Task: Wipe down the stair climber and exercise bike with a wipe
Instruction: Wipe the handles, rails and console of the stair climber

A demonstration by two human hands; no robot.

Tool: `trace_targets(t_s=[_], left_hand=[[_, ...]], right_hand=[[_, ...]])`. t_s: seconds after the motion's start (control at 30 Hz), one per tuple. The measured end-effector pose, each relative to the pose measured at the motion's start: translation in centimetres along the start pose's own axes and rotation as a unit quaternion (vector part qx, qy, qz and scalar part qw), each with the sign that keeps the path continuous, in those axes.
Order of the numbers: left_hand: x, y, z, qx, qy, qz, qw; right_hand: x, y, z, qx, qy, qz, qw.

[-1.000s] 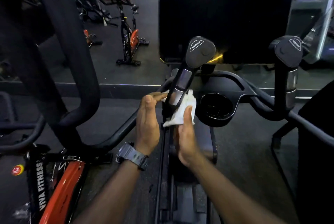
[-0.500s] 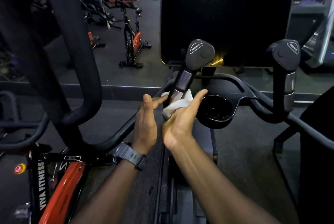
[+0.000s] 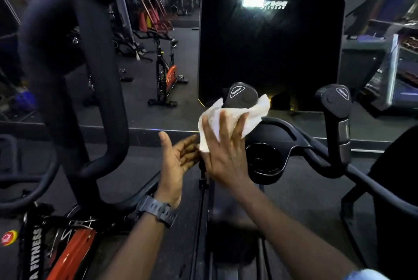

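My right hand [image 3: 226,155] holds a white wipe [image 3: 255,112] wrapped round the stair climber's left handle, just under its black cap [image 3: 242,96]. The fingers spread over the wipe and hide the handle's stem. My left hand [image 3: 178,157], with a watch on its wrist, is open with the palm turned right. Its fingertips reach in beside the right hand at the handle's base. The climber's dark console screen [image 3: 271,49] stands behind, and its right handle [image 3: 337,103] is untouched. A red and black exercise bike [image 3: 70,254] sits at the lower left.
A thick black handlebar loop [image 3: 67,30] rises close on the left. A cup holder [image 3: 264,162] sits right of the wiped handle. A second exercise bike [image 3: 166,71] stands on the dark floor farther back, with racks of equipment behind it.
My right hand has slid the wipe up the left handle, from its lower stem to just below the cap. My left hand has opened more, staying low by the base.
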State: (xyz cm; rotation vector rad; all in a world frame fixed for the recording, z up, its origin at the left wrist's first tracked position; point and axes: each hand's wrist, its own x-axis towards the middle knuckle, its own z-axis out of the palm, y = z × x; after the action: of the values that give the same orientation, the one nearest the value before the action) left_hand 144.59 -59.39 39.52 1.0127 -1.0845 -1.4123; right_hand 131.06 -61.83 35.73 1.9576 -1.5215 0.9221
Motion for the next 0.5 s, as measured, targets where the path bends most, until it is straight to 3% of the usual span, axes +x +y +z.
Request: trace_targets(t_s=[0.13,0.27,0.37,0.5], left_hand=[[0.2,0.1,0.1,-0.006,0.012,-0.010,1.000],[-0.1,-0.4,0.7,0.034,0.013,0.008,0.999],[-0.3,0.4,1.1,0.034,-0.024,0.035,0.999],[-0.6,1.9,2.5,0.023,-0.041,0.073,0.996]], right_hand=[[-3.3,2.0,0.4,-0.113,-0.057,-0.276,0.953],[-2.1,3.8,-0.4,-0.159,-0.108,-0.398,0.897],[0.9,5.3,-3.0,-0.155,-0.088,-0.401,0.898],[5.6,6.9,-6.8,-0.202,-0.053,-0.255,0.944]])
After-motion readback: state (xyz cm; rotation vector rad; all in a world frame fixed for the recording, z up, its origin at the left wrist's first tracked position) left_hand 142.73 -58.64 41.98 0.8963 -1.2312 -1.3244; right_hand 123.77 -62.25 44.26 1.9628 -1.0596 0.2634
